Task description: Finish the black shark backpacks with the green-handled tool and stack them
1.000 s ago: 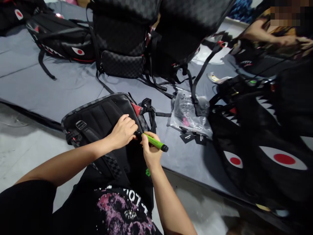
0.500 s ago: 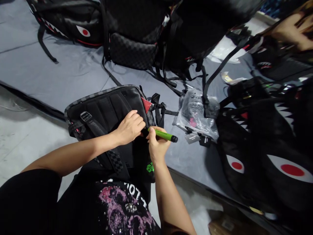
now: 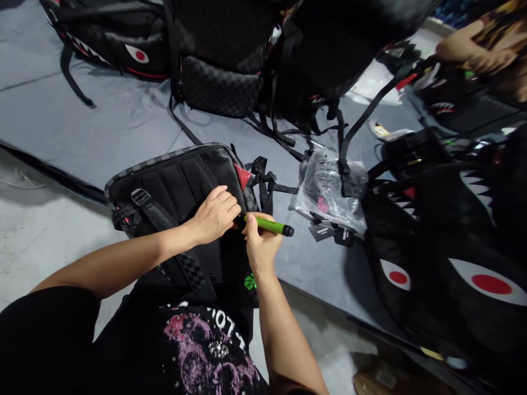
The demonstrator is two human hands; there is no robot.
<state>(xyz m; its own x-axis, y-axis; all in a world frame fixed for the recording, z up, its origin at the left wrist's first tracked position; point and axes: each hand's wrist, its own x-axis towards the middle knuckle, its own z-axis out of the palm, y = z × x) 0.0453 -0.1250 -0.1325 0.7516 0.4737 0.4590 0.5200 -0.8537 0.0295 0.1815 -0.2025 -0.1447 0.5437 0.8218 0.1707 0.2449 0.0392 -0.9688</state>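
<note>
A black backpack [image 3: 173, 184] with checkered trim lies back-side up in front of me, at the table's near edge. My left hand [image 3: 216, 215] rests on it, its fingers curled and closed on the black material near the right side. Between the thumb and fingers of my right hand [image 3: 263, 241] is a green marker [image 3: 269, 224]. The marker's black end points right, and its other end meets the bag beside my left fingertips, where the contact point is hidden. A red triangular patch [image 3: 244, 176] shows at the bag's upper right edge.
Black backpacks with shark eyes and teeth [image 3: 436, 230] stand at the right. More bags [image 3: 222, 82] line the back of the grey table [image 3: 123, 120]. A clear plastic bag [image 3: 329, 189] with dark tags [image 3: 322, 231] lies right of the marker. Another person's hand [image 3: 494, 60] is at upper right.
My hands, the marker and the backpack keep nearly the same position, with the view slightly shifted. The other person's hand at upper right has moved lower over a bag.
</note>
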